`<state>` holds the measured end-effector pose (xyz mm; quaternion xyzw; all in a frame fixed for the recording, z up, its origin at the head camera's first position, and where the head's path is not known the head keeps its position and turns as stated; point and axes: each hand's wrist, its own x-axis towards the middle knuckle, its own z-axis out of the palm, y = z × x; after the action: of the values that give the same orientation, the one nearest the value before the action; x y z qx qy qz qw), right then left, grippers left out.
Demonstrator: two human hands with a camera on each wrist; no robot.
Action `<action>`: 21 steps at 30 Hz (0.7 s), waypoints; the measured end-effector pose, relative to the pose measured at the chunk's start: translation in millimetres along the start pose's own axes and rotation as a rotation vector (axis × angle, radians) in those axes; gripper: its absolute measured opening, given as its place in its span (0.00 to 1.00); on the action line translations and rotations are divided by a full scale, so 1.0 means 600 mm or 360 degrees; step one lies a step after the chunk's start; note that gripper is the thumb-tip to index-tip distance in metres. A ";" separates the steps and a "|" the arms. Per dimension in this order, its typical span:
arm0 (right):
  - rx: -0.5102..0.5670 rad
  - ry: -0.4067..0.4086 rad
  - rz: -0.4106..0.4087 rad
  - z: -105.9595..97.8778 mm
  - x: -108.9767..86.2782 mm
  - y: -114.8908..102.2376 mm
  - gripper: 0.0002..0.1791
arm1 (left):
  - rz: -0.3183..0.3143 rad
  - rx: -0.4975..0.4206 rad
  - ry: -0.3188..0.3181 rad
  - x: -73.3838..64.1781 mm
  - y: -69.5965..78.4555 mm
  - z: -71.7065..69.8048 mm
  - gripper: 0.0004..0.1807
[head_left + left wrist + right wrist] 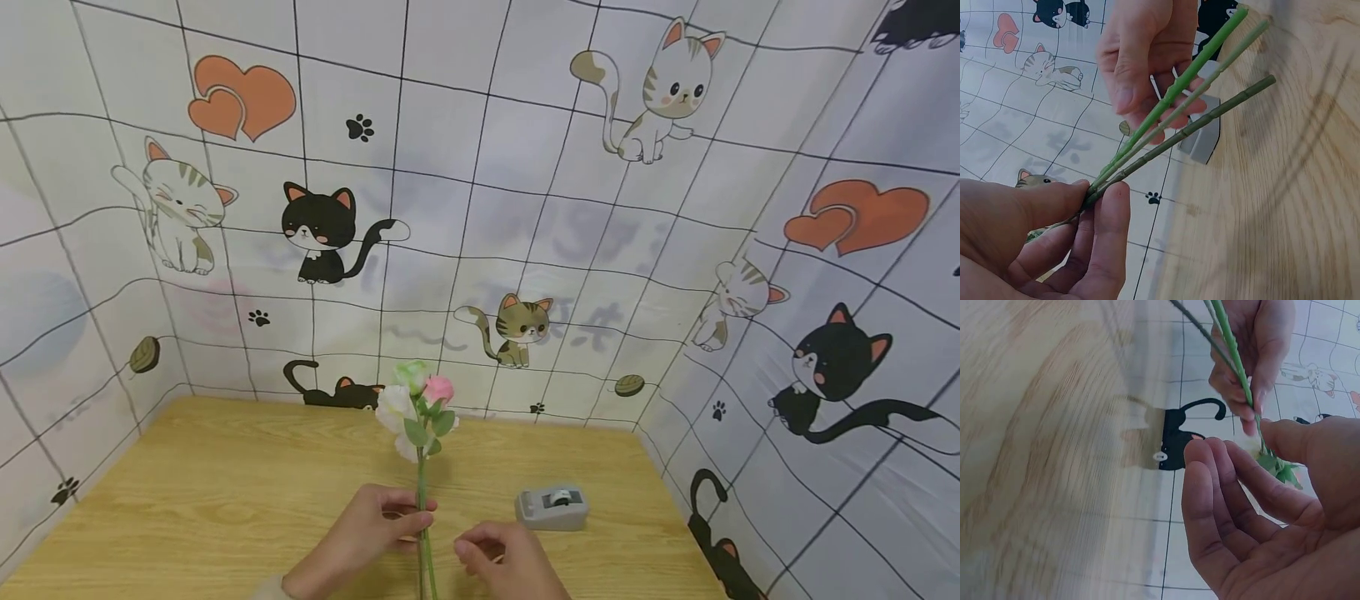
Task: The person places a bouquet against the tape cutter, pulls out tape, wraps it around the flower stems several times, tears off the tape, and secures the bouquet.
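Observation:
Three artificial flowers, white (395, 407), pale green (412, 375) and pink (438, 389), stand upright in a bunch, heads up. My left hand (367, 525) pinches their green stems (1210, 51) together between thumb and fingers. In the left wrist view the stem ends fan apart past the grip, one bright green, one paler and one darker (1244, 97). Beside the stems, to the right, my right hand (513, 560) hovers with loosely bent fingers (1200, 506) and holds nothing. Green leaves (1279, 469) show partly behind the right thumb.
A grey tape dispenser (536, 512) with a roll of tape stands on the wooden table (247, 467), behind and right of my right hand. A cloth (442, 167) printed with cats, hearts and grid lines hangs around the table's back and sides.

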<state>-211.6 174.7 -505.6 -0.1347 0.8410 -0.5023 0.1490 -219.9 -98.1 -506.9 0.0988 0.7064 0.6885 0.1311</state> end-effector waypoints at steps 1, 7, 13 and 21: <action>-0.0032 0.0013 0.0000 -0.002 -0.001 0.000 0.14 | -0.0004 0.0007 0.0006 -0.002 0.000 -0.005 0.16; -0.0145 0.0076 0.0017 -0.016 -0.005 0.007 0.14 | -0.0004 0.0103 0.0041 -0.011 0.000 -0.037 0.16; -0.0222 0.0174 -0.0016 -0.029 -0.012 0.014 0.15 | -0.0017 0.0149 0.0076 -0.017 -0.001 -0.067 0.19; -0.0353 0.0363 -0.0069 -0.054 -0.031 0.019 0.25 | -0.0034 0.0231 0.0075 -0.030 -0.008 -0.114 0.19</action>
<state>-208.0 213.1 -499.0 -0.1104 0.8997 -0.4216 0.0257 -224.7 -168.8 -509.4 0.0845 0.7584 0.6361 0.1143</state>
